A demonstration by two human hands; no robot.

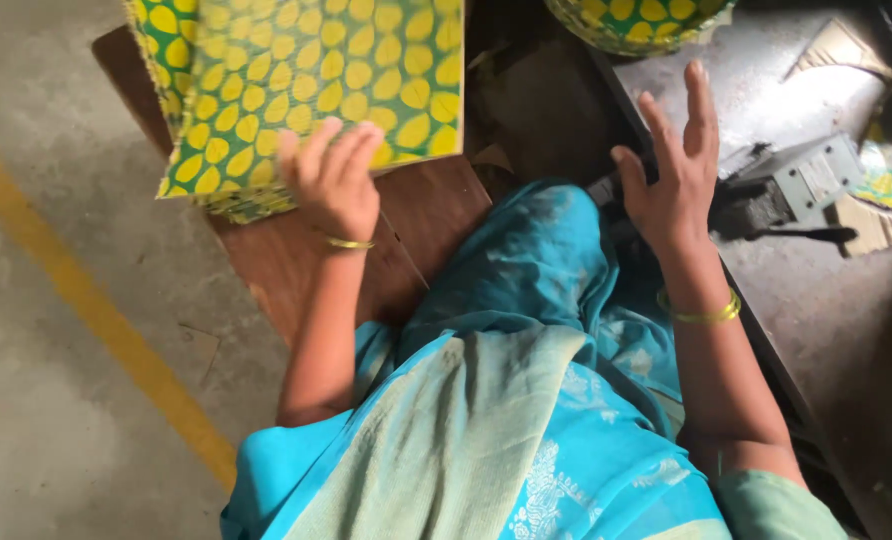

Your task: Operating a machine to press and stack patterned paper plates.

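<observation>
Your left hand (334, 180), fingers curled, rests on the edge of a stack of green cardboard sheets with yellow spots (311, 85), steadying it on a brown wooden board (406, 240). Your right hand (671, 165) hovers spread and empty near a grey metal device (801, 185) on the dark bench (816, 300).

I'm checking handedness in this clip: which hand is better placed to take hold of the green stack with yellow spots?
The left hand. Its fingers already lie on the near edge of the green, yellow-spotted flat stack on the brown wooden board. The right hand hangs open and empty above the dark metal bench, well apart from it.
</observation>
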